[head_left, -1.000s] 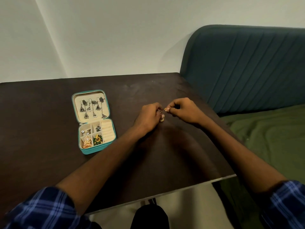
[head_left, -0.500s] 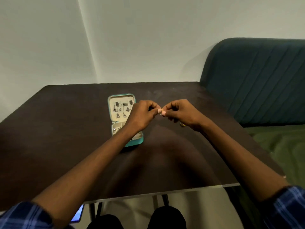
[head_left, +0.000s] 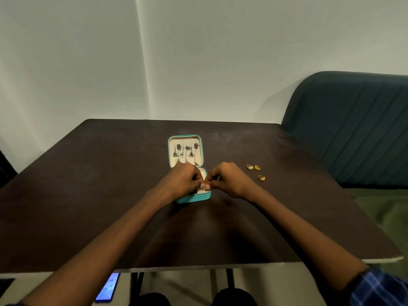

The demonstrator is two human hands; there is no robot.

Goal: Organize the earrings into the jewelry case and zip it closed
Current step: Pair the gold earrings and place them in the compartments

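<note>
A teal jewelry case (head_left: 194, 198) lies open on the dark table (head_left: 88, 184), its cream lid holding several silver dangling earrings (head_left: 186, 152). My left hand (head_left: 182, 181) and my right hand (head_left: 229, 180) meet over the case's lower tray, fingertips pinched together on something too small to make out. My hands hide most of the tray. Three small gold earrings (head_left: 256, 171) lie loose on the table to the right of my right hand.
A teal upholstered bench back (head_left: 353, 129) and green seat (head_left: 393, 213) stand at the right of the table. A lit phone (head_left: 108, 288) shows below the table's front edge. White walls rise behind.
Both hands have moved together from the table's right side to over the case's lower tray, still pinched. The view has swung, so the loose gold earrings now show.
</note>
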